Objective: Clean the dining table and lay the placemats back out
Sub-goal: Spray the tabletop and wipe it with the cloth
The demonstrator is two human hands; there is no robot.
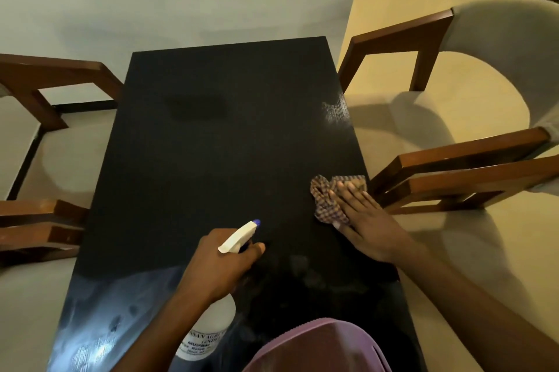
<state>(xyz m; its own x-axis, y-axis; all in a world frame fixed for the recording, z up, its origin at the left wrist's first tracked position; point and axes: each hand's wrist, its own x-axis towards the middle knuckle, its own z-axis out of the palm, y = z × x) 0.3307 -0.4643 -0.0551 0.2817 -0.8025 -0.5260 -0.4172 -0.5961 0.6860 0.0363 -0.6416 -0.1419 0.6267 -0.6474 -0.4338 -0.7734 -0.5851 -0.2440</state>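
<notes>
While the left hand point(220, 262) grips a white plastic spray bottle point(211, 326), the right hand point(367, 220) presses flat, fingers spread, on a checked cloth point(325, 199) atop the black rectangular table point(211, 144).

I look down on a black desk point(227, 135). My left grip point(222, 262) holds a white spray bottle point(211, 329) with a blue tip. My right grip point(370, 229) lies flat on a checked cloth point(325, 199) by the desk's right edge. One wooden chair point(459, 157) stands on the right and another chair point(45, 69) on the left. The near left corner looks shiny.
</notes>
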